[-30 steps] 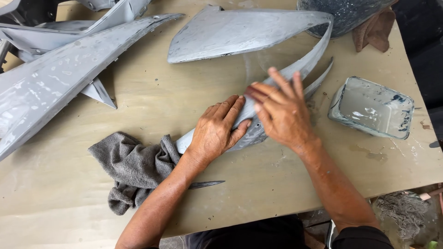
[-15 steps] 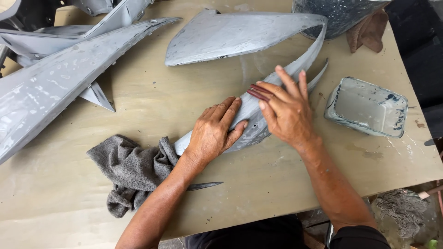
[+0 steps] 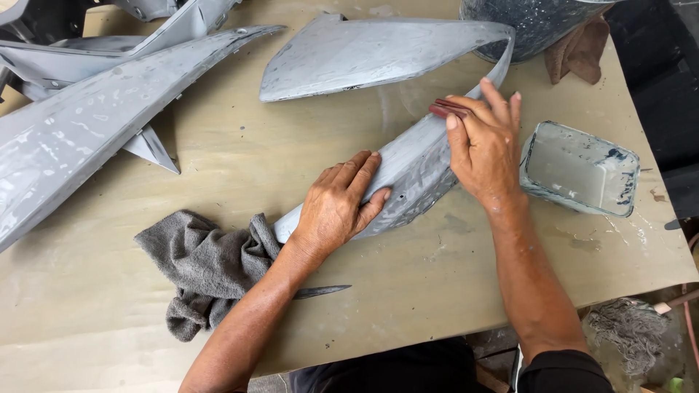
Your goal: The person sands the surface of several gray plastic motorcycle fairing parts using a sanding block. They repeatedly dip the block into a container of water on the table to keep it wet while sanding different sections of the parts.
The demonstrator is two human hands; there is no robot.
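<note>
The left hand (image 3: 336,207) lies flat on the near end of a curved grey panel (image 3: 408,164), fingers stretched out and pressed on its surface, thumb over its lower edge. The right hand (image 3: 486,145) rests further up the same panel, fingers curled around a small reddish-brown pad (image 3: 445,109) that it presses against the panel's upper edge. The panel lies on a tan table (image 3: 218,167), running from the middle toward the far right, where it bends back into a broad flat wing (image 3: 364,54).

A crumpled grey rag (image 3: 204,266) lies just under the left wrist, touching the panel's near tip. A dark pointed blade tip (image 3: 320,292) sticks out from beneath the left forearm. Just right of the right hand sits a clear rectangular tub (image 3: 582,169), smeared grey and white inside, with dark marks on its far corner. At the far right stands a dark grey bucket (image 3: 535,22) with a brown cloth (image 3: 579,51) against it. More grey panels (image 3: 95,116) are piled at the far left. No labels or signs show anywhere.
</note>
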